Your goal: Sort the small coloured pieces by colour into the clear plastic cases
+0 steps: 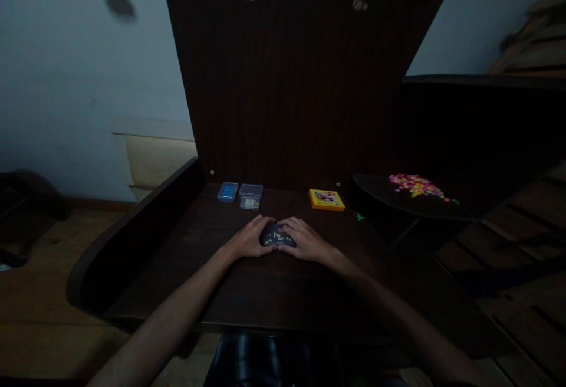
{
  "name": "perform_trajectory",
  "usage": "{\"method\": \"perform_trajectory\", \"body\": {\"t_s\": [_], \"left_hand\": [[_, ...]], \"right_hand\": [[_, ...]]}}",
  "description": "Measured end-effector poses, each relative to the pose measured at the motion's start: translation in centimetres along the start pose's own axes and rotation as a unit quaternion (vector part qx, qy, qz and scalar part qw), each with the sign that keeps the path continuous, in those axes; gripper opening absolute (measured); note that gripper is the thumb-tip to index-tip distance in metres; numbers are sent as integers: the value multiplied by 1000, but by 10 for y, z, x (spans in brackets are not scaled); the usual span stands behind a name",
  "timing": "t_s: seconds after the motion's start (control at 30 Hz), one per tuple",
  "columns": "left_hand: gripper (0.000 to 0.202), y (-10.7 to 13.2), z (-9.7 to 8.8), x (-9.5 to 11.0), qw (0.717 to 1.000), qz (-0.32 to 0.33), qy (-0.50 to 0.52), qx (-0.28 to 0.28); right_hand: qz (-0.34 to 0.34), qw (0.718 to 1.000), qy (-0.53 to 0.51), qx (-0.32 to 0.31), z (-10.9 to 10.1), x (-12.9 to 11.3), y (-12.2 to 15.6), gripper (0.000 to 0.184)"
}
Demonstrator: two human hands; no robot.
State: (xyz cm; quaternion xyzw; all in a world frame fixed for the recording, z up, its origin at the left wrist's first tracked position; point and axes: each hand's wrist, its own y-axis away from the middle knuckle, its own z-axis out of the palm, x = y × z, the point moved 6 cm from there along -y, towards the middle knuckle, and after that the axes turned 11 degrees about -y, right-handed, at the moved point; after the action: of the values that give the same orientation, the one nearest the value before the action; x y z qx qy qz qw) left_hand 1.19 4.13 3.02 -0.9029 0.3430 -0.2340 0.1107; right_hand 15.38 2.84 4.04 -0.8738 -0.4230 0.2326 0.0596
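A small flat plastic case (276, 238) with several tiny pale pieces showing in it rests on the dark wooden desk. My left hand (251, 239) grips its left end, thumb along the near edge and fingers along the far edge. On the opposite end my right hand (306, 240) is closed the same way, its fingers partly covering the top. The dim light hides whether a lid is on the case.
Behind my left hand lie a blue-filled case (228, 192), a clear case (251, 190) and a smaller case (250, 203). A yellow box (326, 199) lies back right, near a green scrap (359, 216). Colourful small pieces (418, 186) are heaped on the side shelf (380, 189).
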Motion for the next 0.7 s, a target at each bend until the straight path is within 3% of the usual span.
{"method": "perform_trajectory", "body": {"t_s": [0.17, 0.4, 0.57, 0.7], "left_hand": [[55, -1, -1, -1, 1000, 1, 10, 16], [60, -1, -8, 3, 997, 65, -43, 5], [62, -2, -10, -22, 991, -13, -133, 19], [66, -2, -5, -46, 975, -101, -196, 28]], "right_hand": [[7, 1000, 23, 7, 4, 4, 0, 38], [34, 999, 30, -10, -1, 8, 0, 40], [36, 998, 37, -38, -11, 19, -2, 36], [62, 996, 69, -17, -39, 44, -5, 37]]}}
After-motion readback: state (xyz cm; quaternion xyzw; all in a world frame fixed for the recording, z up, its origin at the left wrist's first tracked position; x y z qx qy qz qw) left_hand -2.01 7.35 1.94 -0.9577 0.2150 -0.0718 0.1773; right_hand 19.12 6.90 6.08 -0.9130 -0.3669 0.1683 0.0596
